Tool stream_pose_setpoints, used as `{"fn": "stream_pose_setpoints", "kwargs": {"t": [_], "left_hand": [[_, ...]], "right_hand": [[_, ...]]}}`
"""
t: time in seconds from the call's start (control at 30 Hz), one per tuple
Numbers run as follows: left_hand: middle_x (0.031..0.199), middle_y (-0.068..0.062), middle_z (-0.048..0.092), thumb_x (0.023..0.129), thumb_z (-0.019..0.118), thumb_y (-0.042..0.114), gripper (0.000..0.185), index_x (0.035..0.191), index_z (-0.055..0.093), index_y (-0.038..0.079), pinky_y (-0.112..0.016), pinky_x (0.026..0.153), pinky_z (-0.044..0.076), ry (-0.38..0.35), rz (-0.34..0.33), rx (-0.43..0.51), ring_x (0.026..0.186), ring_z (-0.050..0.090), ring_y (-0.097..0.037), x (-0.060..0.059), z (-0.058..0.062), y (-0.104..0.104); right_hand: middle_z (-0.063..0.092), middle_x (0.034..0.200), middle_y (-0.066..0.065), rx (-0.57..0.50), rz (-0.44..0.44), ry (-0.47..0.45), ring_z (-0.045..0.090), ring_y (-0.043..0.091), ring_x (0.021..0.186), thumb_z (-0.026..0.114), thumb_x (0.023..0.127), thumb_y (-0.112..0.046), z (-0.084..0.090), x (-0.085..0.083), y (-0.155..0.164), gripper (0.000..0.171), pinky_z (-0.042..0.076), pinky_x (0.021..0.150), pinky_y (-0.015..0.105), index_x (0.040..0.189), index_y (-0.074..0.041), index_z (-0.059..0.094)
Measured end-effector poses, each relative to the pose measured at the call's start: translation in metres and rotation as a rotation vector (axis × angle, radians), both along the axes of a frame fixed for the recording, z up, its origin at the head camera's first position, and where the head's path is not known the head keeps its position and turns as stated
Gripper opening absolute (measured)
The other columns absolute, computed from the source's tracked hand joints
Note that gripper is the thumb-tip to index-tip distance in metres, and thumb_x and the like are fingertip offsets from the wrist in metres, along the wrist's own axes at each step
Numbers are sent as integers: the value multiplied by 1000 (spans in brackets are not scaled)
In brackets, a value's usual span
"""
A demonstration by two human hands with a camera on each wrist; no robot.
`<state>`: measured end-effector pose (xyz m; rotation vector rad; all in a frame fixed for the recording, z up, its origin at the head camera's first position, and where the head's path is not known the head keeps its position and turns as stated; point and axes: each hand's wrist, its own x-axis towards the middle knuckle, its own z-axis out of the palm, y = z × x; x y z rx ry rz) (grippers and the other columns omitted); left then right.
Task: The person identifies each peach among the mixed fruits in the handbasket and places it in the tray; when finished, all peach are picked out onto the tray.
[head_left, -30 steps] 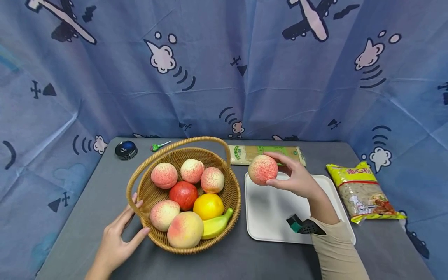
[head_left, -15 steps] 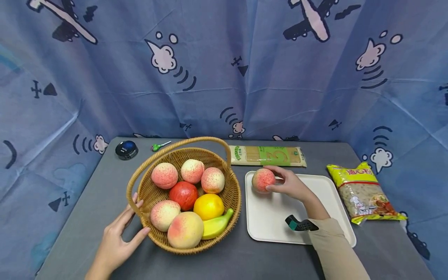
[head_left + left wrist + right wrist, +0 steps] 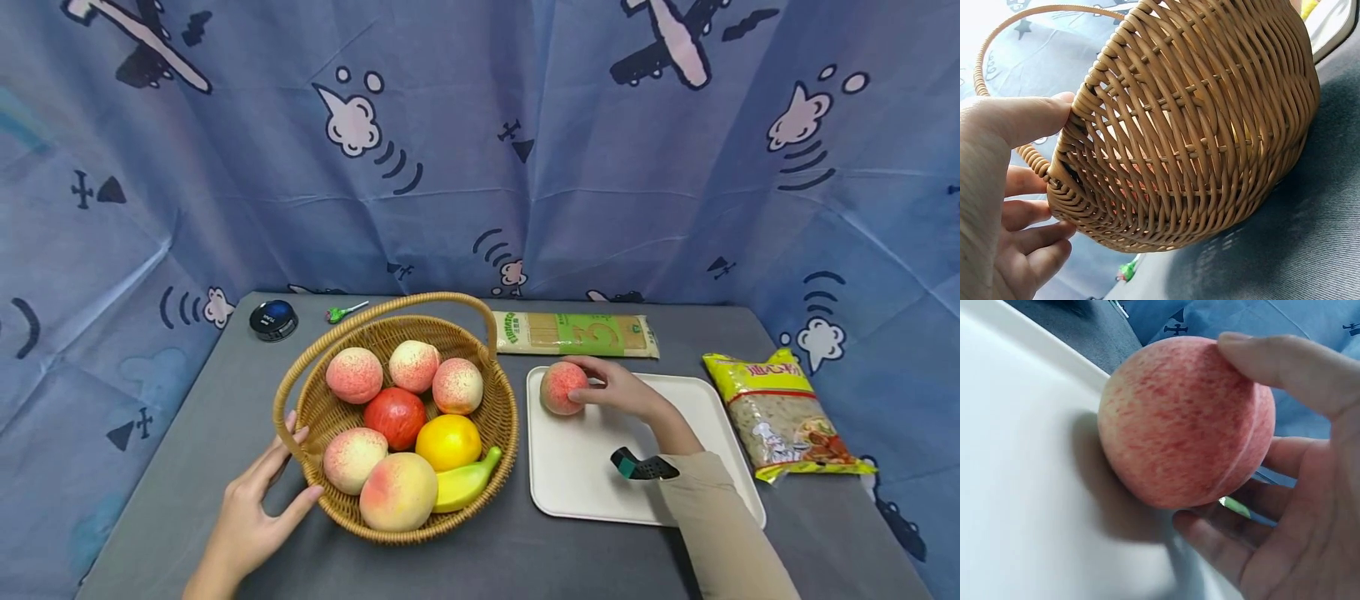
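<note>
A red-and-yellow peach (image 3: 564, 388) sits at the back left corner of a white tray (image 3: 555, 492). My right hand (image 3: 618, 392) holds it from the right; in the right wrist view the thumb lies on the peach (image 3: 1185, 425) and the other fingers curve behind it. To the left stands a wicker basket (image 3: 510, 442) with a tall handle, containing several peaches, a red fruit (image 3: 394, 418), a yellow-orange fruit (image 3: 448, 443) and a banana (image 3: 467, 482). My left hand (image 3: 251, 512) touches the basket's left rim with thumb and fingertips, fingers fairly straight.
A noodle packet (image 3: 577, 335) lies behind the tray, and a yellow bag of pasta (image 3: 783, 417) lies to its right. At the back left are a round dark tin (image 3: 273, 321) and a small green-topped lollipop (image 3: 345, 312). A patterned blue curtain (image 3: 450, 167) hangs behind the table.
My right hand has lowered the peach from above the tray's back left corner onto the tray and still holds it. The left hand and basket have stayed put.
</note>
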<state>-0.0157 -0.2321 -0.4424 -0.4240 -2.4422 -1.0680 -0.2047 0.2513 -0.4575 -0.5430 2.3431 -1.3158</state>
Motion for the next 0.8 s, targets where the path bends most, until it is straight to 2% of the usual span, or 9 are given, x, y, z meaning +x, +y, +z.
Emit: {"fn": "stream_pose_setpoints", "kwargs": {"t": [0.1,0.17,0.23,0.37,0.47,0.63,0.8], "left_hand": [[146,-15,43,66,83,6,71,131,56,3,-5,102,30,10,-1,1,134,38,-1,0,1,1],[146,-15,43,65,83,6,71,131,56,3,-5,102,31,15,-3,5,133,39,-1,0,1,1],[146,-15,43,64,83,6,72,131,56,3,-5,101,31,19,-4,8,133,39,-1,0,1,1],[146,-15,43,63,84,5,73,130,56,3,-4,100,32,27,-4,11,133,39,-2,-1,2,1],[146,-15,43,63,84,4,73,130,56,3,-5,100,32,22,-2,13,133,39,-2,-1,2,2],[147,-15,42,63,83,3,73,131,56,2,-5,101,32,8,-6,19,134,38,-2,0,2,1],[146,-16,43,64,83,4,72,130,56,1,-6,102,32,23,-11,24,134,39,-4,-1,2,1]], "right_hand": [[45,141,22,-36,14,26,39,43,131,65,88,-17,-3,0,-1,62,35,105,58,142,-1,40],[45,141,21,-59,6,35,42,40,129,66,87,-15,-6,0,-2,63,37,105,55,142,-1,40],[46,140,21,-73,-5,37,44,36,127,68,85,-14,-9,1,-3,66,42,104,46,143,-1,38],[46,140,20,-74,-34,28,49,27,121,73,81,-15,-13,4,-6,75,46,95,23,145,-3,35],[46,139,22,-75,-41,27,49,25,120,74,81,-15,-15,4,-6,77,45,91,16,146,-3,34],[50,136,21,-71,-45,20,50,29,121,72,83,-15,-17,4,-6,73,44,95,20,145,-2,35],[44,140,24,-57,-54,38,45,38,127,71,84,-16,-18,5,-5,76,42,104,39,146,0,31]]}}
